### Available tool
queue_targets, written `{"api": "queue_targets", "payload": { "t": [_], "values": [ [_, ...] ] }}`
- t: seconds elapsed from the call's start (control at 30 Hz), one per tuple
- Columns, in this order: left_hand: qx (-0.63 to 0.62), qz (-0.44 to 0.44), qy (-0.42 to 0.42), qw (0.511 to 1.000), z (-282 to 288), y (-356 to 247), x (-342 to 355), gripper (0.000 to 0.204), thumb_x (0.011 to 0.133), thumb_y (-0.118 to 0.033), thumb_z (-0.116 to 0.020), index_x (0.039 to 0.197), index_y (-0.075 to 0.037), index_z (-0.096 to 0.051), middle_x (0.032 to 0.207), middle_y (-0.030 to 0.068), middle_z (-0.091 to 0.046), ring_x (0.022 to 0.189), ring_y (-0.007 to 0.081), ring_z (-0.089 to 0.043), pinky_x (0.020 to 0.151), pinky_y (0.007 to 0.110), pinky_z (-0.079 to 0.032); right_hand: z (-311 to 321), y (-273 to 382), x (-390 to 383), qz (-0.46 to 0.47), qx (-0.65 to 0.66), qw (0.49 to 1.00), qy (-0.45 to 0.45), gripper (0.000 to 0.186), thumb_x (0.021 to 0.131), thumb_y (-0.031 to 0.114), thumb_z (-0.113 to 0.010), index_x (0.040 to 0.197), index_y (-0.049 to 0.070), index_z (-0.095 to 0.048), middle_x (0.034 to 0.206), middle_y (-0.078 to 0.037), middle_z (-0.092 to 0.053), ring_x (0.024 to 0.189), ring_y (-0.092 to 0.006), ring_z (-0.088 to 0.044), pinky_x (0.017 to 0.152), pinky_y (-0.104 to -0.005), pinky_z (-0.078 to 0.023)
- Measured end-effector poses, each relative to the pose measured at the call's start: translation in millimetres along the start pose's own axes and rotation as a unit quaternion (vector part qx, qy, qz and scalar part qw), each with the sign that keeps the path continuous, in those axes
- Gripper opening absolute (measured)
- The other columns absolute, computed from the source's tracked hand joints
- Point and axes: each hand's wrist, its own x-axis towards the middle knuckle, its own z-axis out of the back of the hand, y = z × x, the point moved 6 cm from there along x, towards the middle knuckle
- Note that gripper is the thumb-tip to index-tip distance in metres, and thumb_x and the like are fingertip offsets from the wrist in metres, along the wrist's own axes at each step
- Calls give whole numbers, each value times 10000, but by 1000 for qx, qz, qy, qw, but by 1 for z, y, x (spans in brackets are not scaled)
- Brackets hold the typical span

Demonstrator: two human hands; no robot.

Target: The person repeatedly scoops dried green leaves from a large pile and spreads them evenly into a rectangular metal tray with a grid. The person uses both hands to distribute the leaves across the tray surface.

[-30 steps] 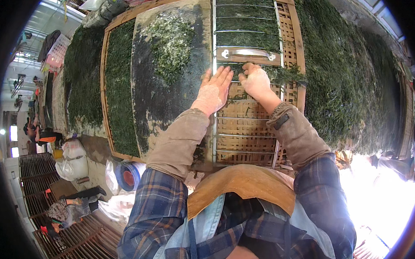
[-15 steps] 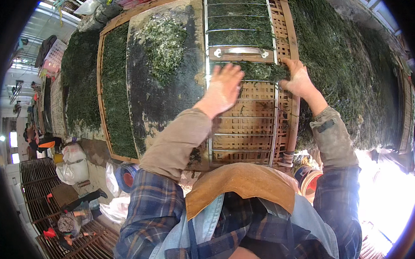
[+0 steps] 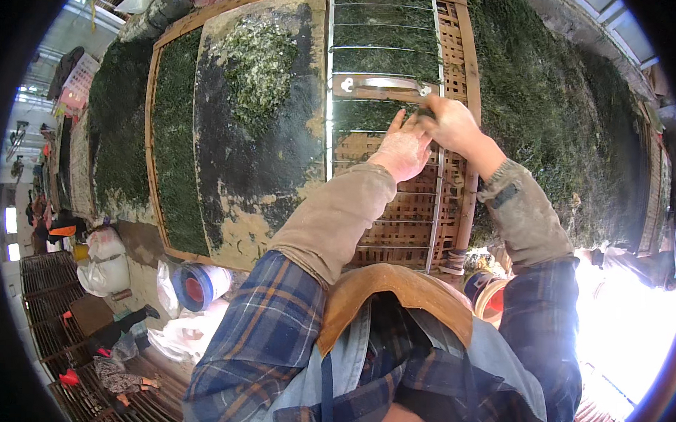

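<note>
A long metal frame with thin crossbars (image 3: 382,132) lies over a woven bamboo tray (image 3: 455,51). A wooden slat with a metal handle (image 3: 387,83) spans it. Dark green leafy shreds (image 3: 385,38) fill its far sections, while bare weave shows nearer me. My left hand (image 3: 405,148) reaches over the frame just below the handle, palm down, fingers stretched and apart. Right beside its fingertips, my right hand (image 3: 454,126) is curled closed. A dark bit shows at its fingers, too blurred to name.
Left of the frame lies a worn dark board (image 3: 280,164) bearing a pale green shredded heap (image 3: 261,71). Green shreds cover the surface at right (image 3: 557,129) and a framed strip (image 3: 178,138) at left. Buckets (image 3: 201,284) and white bags (image 3: 104,266) stand below; a person (image 3: 120,374) is lower left.
My right hand has moved left from the tray's right side to meet my left hand, its fingers closing. My left hand has shifted right and slightly nearer me.
</note>
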Motion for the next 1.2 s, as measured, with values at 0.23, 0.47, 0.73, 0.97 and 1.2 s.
{"api": "queue_targets", "payload": {
  "t": [0.23, 0.47, 0.73, 0.97, 1.2],
  "values": [
    [-205, -28, -143, 968, 48, 53, -30, 253, 899, -105, -601, 1103, -44, -737, 1130, 161, -731, 1051, 358, -705, 971, 442, -574, 63, -10, -9, -71, 117, 983, -122, 306, 946, 201, -687, 1205, 38, -692, 1103, -188, -736, 964, -281, -745, 850, -385, -599],
    [-4, 118, -145, 982, 56, 118, -80, 846, 906, -377, -690, 1596, -63, -314, 1641, 197, -313, 1512, 368, -312, 1248, 504, -226, -62, 15, -56, 38, -168, 985, 27, 686, 1003, 303, -597, 1586, 52, -337, 1663, -144, -323, 1556, -315, -269, 1273, -517, -182],
    [29, 168, -77, 982, 38, 127, -80, 987, 928, -531, -656, 1650, -53, -180, 1724, 183, -131, 1597, 347, -129, 1288, 512, -91, -53, 20, -50, 5, -150, 986, 77, 683, 1020, 369, -561, 1579, 31, -360, 1662, -157, -319, 1563, -331, -243, 1259, -553, -184],
    [5, 155, -87, 984, 36, 128, -82, 973, 941, -544, -633, 1649, -56, -177, 1720, 195, -138, 1596, 355, -129, 1286, 521, -78, -63, 70, -18, 124, -132, 983, 1, 631, 932, 339, -672, 1436, -4, -511, 1524, -214, -492, 1443, -387, -431, 1200, -557, -298],
    [-30, 151, -133, 979, 40, 129, -86, 1002, 900, -489, -718, 1638, -43, -208, 1700, 217, -194, 1577, 376, -191, 1280, 526, -126, -5, 83, 51, 185, -76, 956, -216, 260, 912, 208, -696, 1146, 94, -694, 1140, -116, -690, 1024, -346, -643, 870, -465, -505]
  ]
}}
